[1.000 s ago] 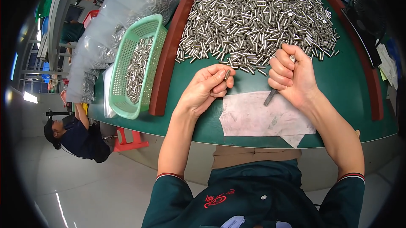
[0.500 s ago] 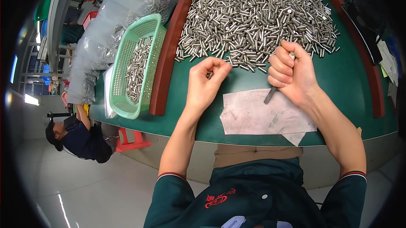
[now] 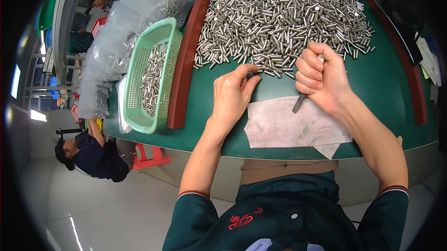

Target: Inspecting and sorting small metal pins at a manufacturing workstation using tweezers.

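Observation:
My left hand (image 3: 233, 95) reaches to the near edge of a heap of short metal pins (image 3: 284, 18). Its index fingertip is at a pin there, with the thumb spread apart below. The other fingers curl underneath, and what they hold is hidden now. My right hand (image 3: 321, 76) is closed in a fist around a dark, flat, narrow metal tool (image 3: 299, 103), whose lower end points down over a stained pale cloth (image 3: 293, 125). A shiny round metal end shows at the top of this fist, by the thumb.
A green perforated basket (image 3: 132, 95) with pins inside stands left of a dark red wooden border (image 3: 179, 97). Bags of pins (image 3: 156, 6) lie beyond it. The border's other side (image 3: 412, 78) runs along the right, near a dark fan (image 3: 402, 6). A co-worker (image 3: 98, 155) sits at left.
My left thumb and index finger have parted, and the index finger has stretched toward the heap's edge. Metal pieces that showed inside that hand are now out of sight. The right fist keeps its grip.

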### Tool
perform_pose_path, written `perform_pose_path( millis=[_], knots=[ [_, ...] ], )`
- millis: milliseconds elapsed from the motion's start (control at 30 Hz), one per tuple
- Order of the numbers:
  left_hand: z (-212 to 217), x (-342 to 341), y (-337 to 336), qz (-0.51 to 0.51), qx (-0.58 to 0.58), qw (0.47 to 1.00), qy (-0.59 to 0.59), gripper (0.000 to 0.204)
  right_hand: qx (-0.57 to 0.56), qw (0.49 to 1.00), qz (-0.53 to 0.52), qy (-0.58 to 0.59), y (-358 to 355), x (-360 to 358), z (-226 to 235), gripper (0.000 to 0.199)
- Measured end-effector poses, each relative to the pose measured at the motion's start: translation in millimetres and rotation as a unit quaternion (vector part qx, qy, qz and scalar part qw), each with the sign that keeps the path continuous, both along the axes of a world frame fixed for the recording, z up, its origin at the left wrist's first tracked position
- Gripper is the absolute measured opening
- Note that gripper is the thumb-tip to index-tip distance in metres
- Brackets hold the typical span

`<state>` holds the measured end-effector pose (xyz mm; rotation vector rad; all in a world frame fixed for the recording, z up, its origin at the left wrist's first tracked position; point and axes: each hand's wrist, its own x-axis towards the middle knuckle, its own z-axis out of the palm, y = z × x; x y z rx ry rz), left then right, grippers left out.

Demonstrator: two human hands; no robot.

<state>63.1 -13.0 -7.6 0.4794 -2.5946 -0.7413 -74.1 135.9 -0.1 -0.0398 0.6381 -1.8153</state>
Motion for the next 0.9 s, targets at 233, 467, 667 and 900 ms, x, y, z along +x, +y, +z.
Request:
perform_pose_path(
  millis=[233,467,667,900],
  knots=[
    [4,3,-2,0.004,0.057,0.998,-0.037,0.01,-0.004,1.0,0.001,0.005,0,0,-1,0.039],
    [9,14,-24,-0.098,0.759,0.637,0.091,0.014,-0.005,1.0,0.002,-0.001,2,-1,0,0.039],
    [1,14,-30,-0.094,0.761,0.637,0.083,0.016,-0.007,1.0,-0.001,-0.001,1,-2,0,0.04],
    [0,12,-28,-0.08,0.734,0.671,0.075,0.014,-0.009,1.0,0.0,-0.004,1,-2,1,0.04]
  ],
)
